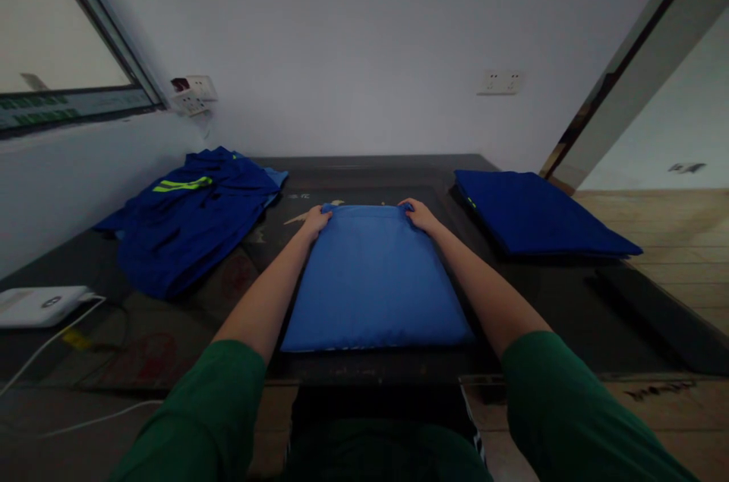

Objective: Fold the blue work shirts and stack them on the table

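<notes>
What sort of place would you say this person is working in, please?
Probably a plain indoor folding station: a dark table against a white wall with sockets, a heap of unfolded blue garments, a neat folded stack, and both hands gripping a folded blue garment.

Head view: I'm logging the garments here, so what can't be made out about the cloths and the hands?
- Folded blue cloth: its underside and inner layers, hidden by its own top face.
- Left hand and right hand: fingertips curl over the far edge, out of sight.
- Crumpled dark blue garment: type unclear, bunched up.
- Folded stack: piece count unreadable, dim.
</notes>
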`<state>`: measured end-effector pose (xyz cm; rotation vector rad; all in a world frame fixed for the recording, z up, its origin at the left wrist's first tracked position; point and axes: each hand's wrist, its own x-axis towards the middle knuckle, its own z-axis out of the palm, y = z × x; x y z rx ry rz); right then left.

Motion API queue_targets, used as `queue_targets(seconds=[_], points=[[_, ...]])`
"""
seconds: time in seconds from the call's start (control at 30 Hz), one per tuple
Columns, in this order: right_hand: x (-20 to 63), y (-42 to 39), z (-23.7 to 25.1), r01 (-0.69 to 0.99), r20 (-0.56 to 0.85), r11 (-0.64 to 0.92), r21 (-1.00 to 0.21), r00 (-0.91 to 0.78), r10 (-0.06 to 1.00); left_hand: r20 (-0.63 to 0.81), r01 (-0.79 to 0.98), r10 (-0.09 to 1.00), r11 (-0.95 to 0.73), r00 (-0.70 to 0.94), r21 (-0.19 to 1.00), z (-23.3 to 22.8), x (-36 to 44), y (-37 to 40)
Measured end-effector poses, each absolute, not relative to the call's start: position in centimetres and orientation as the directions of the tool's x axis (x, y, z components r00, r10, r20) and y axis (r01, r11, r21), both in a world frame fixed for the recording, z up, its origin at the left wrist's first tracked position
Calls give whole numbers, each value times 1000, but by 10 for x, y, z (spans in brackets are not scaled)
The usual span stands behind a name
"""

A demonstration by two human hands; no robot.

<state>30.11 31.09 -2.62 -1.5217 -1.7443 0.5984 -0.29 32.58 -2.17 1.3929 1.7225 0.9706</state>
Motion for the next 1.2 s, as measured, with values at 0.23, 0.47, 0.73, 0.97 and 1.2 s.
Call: queue_targets(seconds=[0.23, 0.47, 0.73, 0.97, 1.2], points=[[294, 297, -31, 677, 319, 206, -707, 45, 947, -11, 496, 950, 172, -311, 851, -26, -8, 330], [310, 300, -26, 647, 271, 101, -756, 168, 948, -96, 478, 976, 181, -197, 859, -14, -22, 331], [306, 295, -22, 779, 262, 36, -626, 167, 950, 21, 677, 980, 123, -200, 726, -13, -27, 336], [289, 274, -22, 909, 231, -28, -415, 135, 964, 101, 869, 986, 67, -133, 491, -15, -19, 328], [277, 260, -2, 962, 238, -71, -262, 136, 962, 173, 956, 979, 52, -106, 288, -4, -12, 303]])
